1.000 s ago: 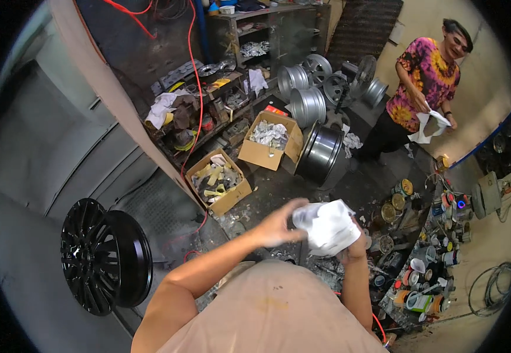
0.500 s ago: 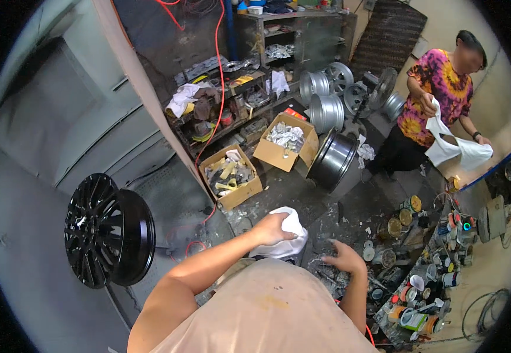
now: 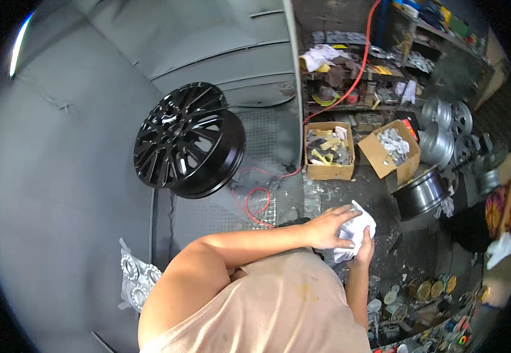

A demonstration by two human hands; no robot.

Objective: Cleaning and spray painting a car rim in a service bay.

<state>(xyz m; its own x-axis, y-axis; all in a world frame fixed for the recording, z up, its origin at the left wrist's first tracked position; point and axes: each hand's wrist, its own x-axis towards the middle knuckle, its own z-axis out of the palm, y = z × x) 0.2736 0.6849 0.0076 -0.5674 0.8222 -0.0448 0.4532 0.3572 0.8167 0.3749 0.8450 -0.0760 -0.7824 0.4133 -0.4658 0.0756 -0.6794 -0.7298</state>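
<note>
Right hand (image 3: 363, 253) moved in since last frame; from my remote seat I see it and the left hand (image 3: 325, 229) curled onto white cloth (image 3: 357, 227) between them, probably keeping it bunched.

White cloth (image 3: 358, 226): was bunched, gripped between left hand (image 3: 324, 228) and right hand (image 3: 365, 248)!
Black wheel (image 3: 176, 141): was seen tilted, over to the left!
Red hose (image 3: 366, 50): was seen looped on the floor (image 3: 358, 189).
Cardboard boxes (image 3: 330, 172): were filled with scraps (image 3: 329, 147).
Person (image 3: 496, 206): was glimpsed far right, second cloth (image 3: 500, 250) held.
</note>
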